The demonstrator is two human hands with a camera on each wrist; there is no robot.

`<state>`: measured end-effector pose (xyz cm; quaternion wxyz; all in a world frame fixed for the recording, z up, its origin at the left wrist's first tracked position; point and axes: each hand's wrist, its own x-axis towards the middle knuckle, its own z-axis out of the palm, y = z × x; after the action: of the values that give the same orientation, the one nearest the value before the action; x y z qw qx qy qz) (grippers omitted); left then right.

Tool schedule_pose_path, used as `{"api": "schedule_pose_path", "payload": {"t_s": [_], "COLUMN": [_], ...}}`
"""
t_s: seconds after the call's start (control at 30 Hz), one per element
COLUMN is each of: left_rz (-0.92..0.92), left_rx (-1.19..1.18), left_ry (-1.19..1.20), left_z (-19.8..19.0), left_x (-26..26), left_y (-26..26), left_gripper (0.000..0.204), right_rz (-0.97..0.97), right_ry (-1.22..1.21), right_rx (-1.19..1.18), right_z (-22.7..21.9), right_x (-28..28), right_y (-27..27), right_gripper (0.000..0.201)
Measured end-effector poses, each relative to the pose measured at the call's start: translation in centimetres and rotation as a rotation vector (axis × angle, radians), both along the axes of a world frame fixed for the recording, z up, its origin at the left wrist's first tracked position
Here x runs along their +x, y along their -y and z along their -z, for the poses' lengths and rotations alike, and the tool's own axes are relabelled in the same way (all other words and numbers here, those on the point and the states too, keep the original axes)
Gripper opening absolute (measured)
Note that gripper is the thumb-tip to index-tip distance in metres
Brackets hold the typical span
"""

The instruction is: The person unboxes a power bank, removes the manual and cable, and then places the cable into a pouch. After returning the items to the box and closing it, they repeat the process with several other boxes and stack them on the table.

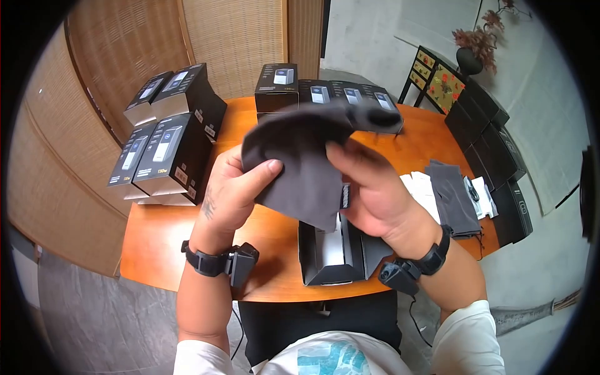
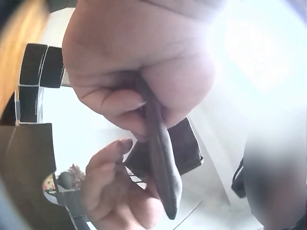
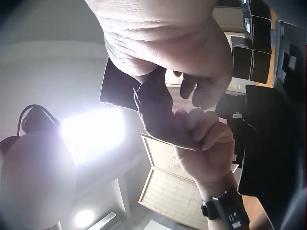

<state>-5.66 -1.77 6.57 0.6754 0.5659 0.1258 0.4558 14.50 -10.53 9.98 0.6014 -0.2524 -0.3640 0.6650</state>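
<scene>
A dark grey cloth pouch (image 1: 297,178) with a small black label on its edge is held up over the table, its upper right end blurred. My left hand (image 1: 232,190) grips its left side, thumb laid on the cloth's front. On the right side my right hand (image 1: 378,194) holds it near the label, thumb against the fabric and other fingers partly hidden. In the left wrist view the pouch (image 2: 163,163) appears edge-on, pinched by the left hand (image 2: 139,57). Below the pouch stands an open black box (image 1: 334,275) with a white piece inside.
Several black printed boxes (image 1: 165,156) are stacked at the left of the wooden table (image 1: 156,250), and others (image 1: 277,84) line the back. At the right lie another grey pouch (image 1: 456,200), white pieces (image 1: 422,194) and a cable (image 1: 472,189). Plain black boxes (image 1: 494,147) stand along the right edge.
</scene>
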Motion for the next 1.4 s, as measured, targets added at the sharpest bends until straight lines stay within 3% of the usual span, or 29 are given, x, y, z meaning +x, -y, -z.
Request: {"api": "schedule_pose_path", "payload": {"t_s": [0.1, 0.13, 0.2, 0.33, 0.4, 0.43, 0.53, 0.67, 0.77, 0.83, 0.87, 0.93, 1.0, 1.03, 1.1, 1.2, 1.23, 1.33, 1.4], "left_rz": [-0.102, -0.114, -0.047, 0.090, 0.134, 0.144, 0.109, 0.181, 0.356, 0.335, 0.228, 0.112, 0.090, 0.161, 0.127, -0.065, -0.132, -0.303, -0.392], "left_rx": [0.118, 0.135, 0.120, 0.102, 0.074, 0.048, 0.010, -0.018, -0.186, -0.170, -0.103, -0.011, 0.049, 0.100, 0.014, 0.076, 0.152, 0.285, 0.250], "left_ry": [-0.130, -0.154, -0.141, -0.111, -0.098, -0.099, -0.089, 0.012, 0.251, 0.293, 0.215, 0.133, 0.138, 0.183, 0.275, 0.259, 0.223, 0.179, 0.209], "left_z": [0.1, 0.2, 0.7, 1.4, 1.5, 1.5, 1.0, 1.5, 2.6, 1.7, 1.9, 1.9, 1.5, 2.3, 1.9, 1.8, 1.9, 1.5, 0.2], "left_x": [0.5, 0.6, 0.4, 0.4, 0.4, 0.4, 0.5, 0.4, 0.5, 1.2, 1.2, 1.4, 1.8, 1.4, 1.4, 1.4, 1.2, 0.9, 1.6], "left_y": [-0.2, -0.2, -0.6, -0.8, -0.8, -0.8, -0.4, -1.0, -1.4, -0.2, -0.1, 0.2, 0.6, -0.6, -0.3, -0.1, -0.3, -0.5, 0.0], "left_gripper": [0.027, 0.027, 0.026, 0.023, 0.019, 0.017, 0.013, 0.019, 0.031, 0.037, 0.041, 0.044, 0.042, 0.035, 0.031, 0.025, 0.024, 0.019, 0.018], "right_rz": [-0.102, -0.051, 0.057, 0.201, 0.208, 0.211, 0.048, 0.291, 0.167, 0.105, 0.075, 0.219, 0.190, 0.195, 0.222, 0.331, 0.340, 0.603, 0.639], "right_ry": [-0.094, -0.017, 0.135, 0.317, 0.230, 0.187, 0.378, 0.510, 0.223, 0.022, -0.080, 0.035, -0.136, -0.027, 0.172, 0.410, 0.252, 0.409, 0.487], "right_rx": [-0.046, 0.014, 0.139, 0.116, 0.084, 0.069, 0.084, 0.285, 0.131, 0.073, 0.055, 0.039, -0.023, 0.071, 0.177, 0.049, 0.140, 0.596, 0.679], "right_z": [1.2, 1.8, 2.9, 1.5, 1.5, 1.5, 1.6, 1.9, 2.9, 3.7, 3.9, 3.7, 3.7, 3.9, 4.0, 1.7, 3.3, 4.4, 4.5], "right_x": [1.0, 1.0, 1.1, 1.9, 2.3, 2.6, 4.2, 3.3, 4.1, 3.8, 3.3, 2.2, 1.7, 1.7, 1.8, 1.6, 2.3, 2.5, 4.0], "right_y": [1.5, 1.6, 1.4, 1.7, 2.3, 2.6, 1.2, 2.4, 2.5, 2.1, 1.8, 2.2, 2.5, 2.7, 2.9, 3.3, 3.1, 3.6, 4.0], "right_gripper": [0.041, 0.041, 0.042, 0.040, 0.042, 0.043, 0.056, 0.036, 0.035, 0.035, 0.035, 0.038, 0.042, 0.044, 0.048, 0.055, 0.054, 0.052, 0.049]}}
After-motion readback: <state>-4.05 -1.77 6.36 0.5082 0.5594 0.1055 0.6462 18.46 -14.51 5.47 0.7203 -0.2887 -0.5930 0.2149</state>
